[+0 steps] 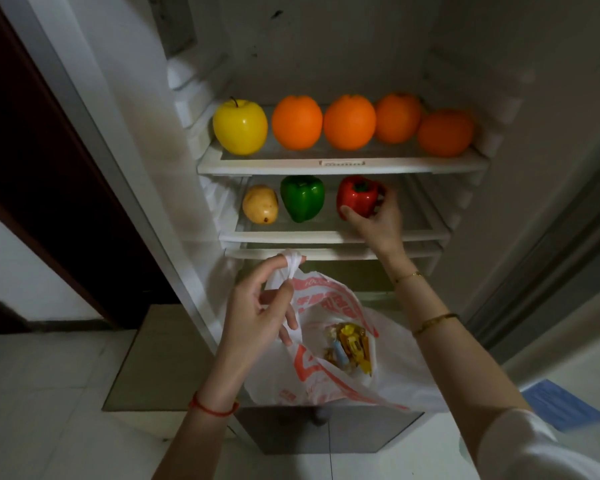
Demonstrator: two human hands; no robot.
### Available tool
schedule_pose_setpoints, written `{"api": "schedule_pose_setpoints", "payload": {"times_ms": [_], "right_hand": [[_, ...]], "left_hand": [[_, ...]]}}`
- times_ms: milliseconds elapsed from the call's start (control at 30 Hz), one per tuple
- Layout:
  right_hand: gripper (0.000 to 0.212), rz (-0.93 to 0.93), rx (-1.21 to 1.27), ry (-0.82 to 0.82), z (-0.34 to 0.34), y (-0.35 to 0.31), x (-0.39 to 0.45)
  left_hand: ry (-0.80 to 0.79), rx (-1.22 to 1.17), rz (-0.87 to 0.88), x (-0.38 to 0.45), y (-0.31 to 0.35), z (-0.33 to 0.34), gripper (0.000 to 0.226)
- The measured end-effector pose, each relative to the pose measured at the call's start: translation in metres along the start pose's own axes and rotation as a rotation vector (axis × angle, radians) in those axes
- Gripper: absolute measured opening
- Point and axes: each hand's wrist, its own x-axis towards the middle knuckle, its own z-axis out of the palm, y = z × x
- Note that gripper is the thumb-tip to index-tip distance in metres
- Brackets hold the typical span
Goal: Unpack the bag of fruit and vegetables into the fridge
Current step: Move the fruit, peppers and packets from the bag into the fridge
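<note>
The fridge stands open in front of me. My right hand grips a red bell pepper at the right of the lower shelf. Left of it on that shelf stand a green bell pepper and a potato. My left hand holds the handles of a white plastic bag with orange print below the shelves. The bag hangs open and shows yellow wrapped items inside. The upper shelf carries a yellow apple and several oranges.
The fridge door stands open at the right. A closed lower compartment sits under the bag. A dark doorway lies to the left. A blue sheet lies on the pale tiled floor at the right.
</note>
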Motion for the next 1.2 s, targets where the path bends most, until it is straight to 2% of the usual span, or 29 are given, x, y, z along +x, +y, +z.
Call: {"api": "schedule_pose_setpoints", "payload": {"times_ms": [233, 333, 400, 467, 500, 533, 633, 733, 800, 867, 933, 1067, 1200], "right_hand": [[0.086, 0.006, -0.051, 0.01, -0.003, 0.002, -0.003], [0.08, 0.052, -0.09, 0.043, -0.014, -0.006, -0.02], [0.062, 0.054, -0.163, 0.137, -0.024, -0.011, -0.039], [0.033, -0.055, -0.188, 0.205, -0.032, -0.018, -0.065], [0.019, -0.12, -0.146, 0.173, -0.037, -0.023, -0.079], [0.014, -0.147, -0.098, 0.094, -0.041, -0.027, -0.093], [0.034, -0.077, -0.122, -0.284, -0.049, -0.034, -0.137], [0.034, 0.015, -0.432, -0.604, -0.04, -0.008, -0.165], [0.029, 0.101, -0.593, -0.723, -0.028, 0.021, -0.171], [0.023, 0.158, -0.708, -0.733, -0.017, 0.049, -0.168], [0.029, 0.157, -0.771, -0.674, -0.008, 0.076, -0.16], [0.043, 0.189, -0.685, -0.538, 0.004, 0.104, -0.141], [0.06, 0.194, -0.746, -0.633, 0.016, 0.12, -0.135]], "left_hand": [[0.003, 0.02, 0.001, 0.0, -0.002, 0.001, 0.051], [-0.008, 0.043, -0.001, -0.002, -0.004, 0.002, 0.046], [-0.009, 0.053, -0.009, -0.003, -0.006, 0.002, 0.042], [-0.009, 0.052, -0.021, -0.005, -0.009, 0.001, 0.038], [-0.014, 0.051, -0.027, -0.006, -0.009, 0.0, 0.037], [-0.019, 0.049, -0.029, -0.007, -0.01, 0.0, 0.036], [-0.034, 0.032, -0.02, -0.01, -0.009, 0.002, 0.039], [-0.05, 0.018, -0.031, -0.016, -0.007, 0.006, 0.052], [-0.06, 0.008, -0.043, -0.019, -0.007, 0.006, 0.055], [-0.068, 0.001, -0.049, -0.023, -0.008, 0.005, 0.048], [-0.072, -0.008, -0.065, -0.027, -0.01, 0.005, 0.044], [-0.091, -0.002, -0.124, -0.035, -0.017, 0.006, 0.04], [-0.089, 0.016, -0.154, -0.04, -0.023, 0.007, 0.032]]}}
